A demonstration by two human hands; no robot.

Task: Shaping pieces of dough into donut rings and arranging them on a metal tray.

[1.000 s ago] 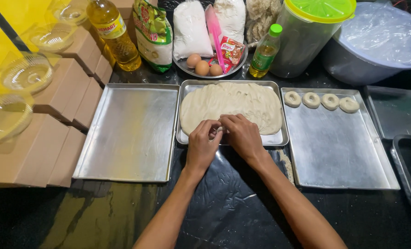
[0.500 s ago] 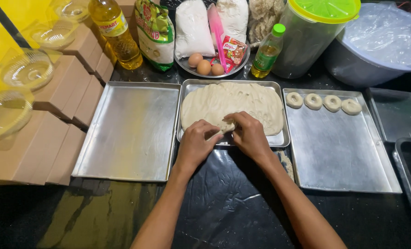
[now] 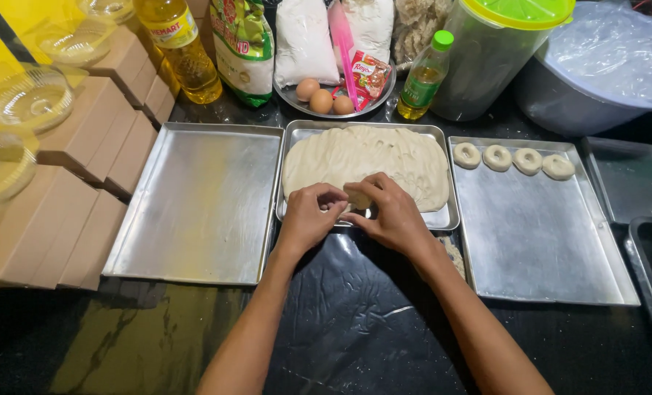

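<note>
A dark table [image 3: 355,322] carries three metal trays side by side. The left tray [image 3: 194,205] lies bare; the middle tray [image 3: 443,219] holds a flattened sheet of dough [image 3: 384,157]; the right tray [image 3: 538,241] bears four dough rings [image 3: 512,159] along its far edge. Since a second ago both hands have drawn a small piece of dough [image 3: 357,197] up from the sheet's near edge, so one more portion appears to be parting from the sheet. The left hand [image 3: 308,219] is curled shut, fingertips pinching the piece; the right hand [image 3: 392,212] is likewise closed on it, fingers wrapped over its other side.
</note>
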